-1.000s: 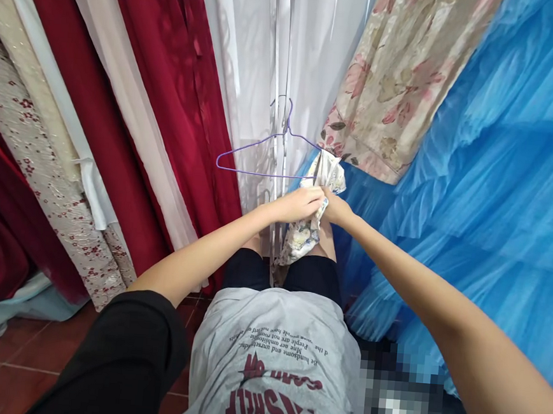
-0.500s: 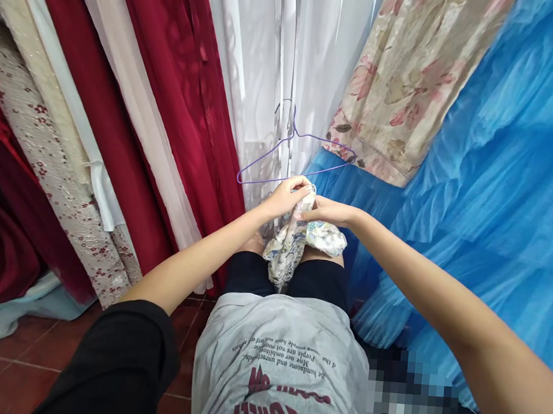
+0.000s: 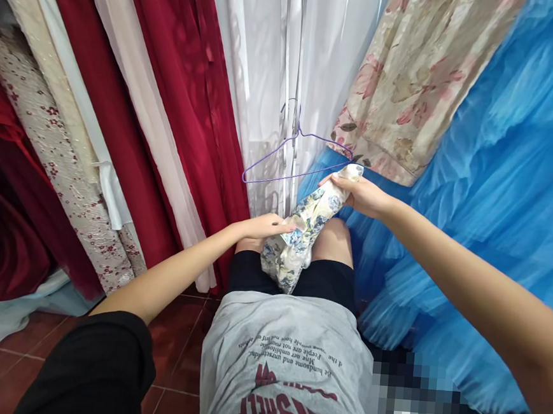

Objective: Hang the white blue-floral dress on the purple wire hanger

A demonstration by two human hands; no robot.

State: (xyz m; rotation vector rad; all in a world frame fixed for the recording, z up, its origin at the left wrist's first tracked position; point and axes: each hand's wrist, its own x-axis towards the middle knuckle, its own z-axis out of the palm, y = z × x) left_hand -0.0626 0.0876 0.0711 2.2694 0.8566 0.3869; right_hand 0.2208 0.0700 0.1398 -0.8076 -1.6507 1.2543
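A bunched floral garment (image 3: 317, 213), white with blue and yellow flowers, hangs between my hands in front of my thighs. My right hand (image 3: 358, 191) pinches its upper end, which is drawn up to the right. Lower down on the left, my left hand (image 3: 277, 225) grips another part of the cloth with thumb and fingers. What kind of garment it is cannot be made out. Just beyond my hands hangs a purple wire hanger (image 3: 280, 157), bare of clothing; its right end is close to the top of the floral cloth.
White drapery (image 3: 249, 71) hangs straight ahead. Dark red fabric (image 3: 181, 78) and patterned cloths line the left. At right are a beige floral garment (image 3: 409, 96) and layered blue tulle (image 3: 497, 205). Red floor tiles (image 3: 176, 352) show at lower left.
My hands have moved apart: the right went up and rightward with the cloth's end, the left moved down and slightly left. The floral garment is now stretched diagonally between them.
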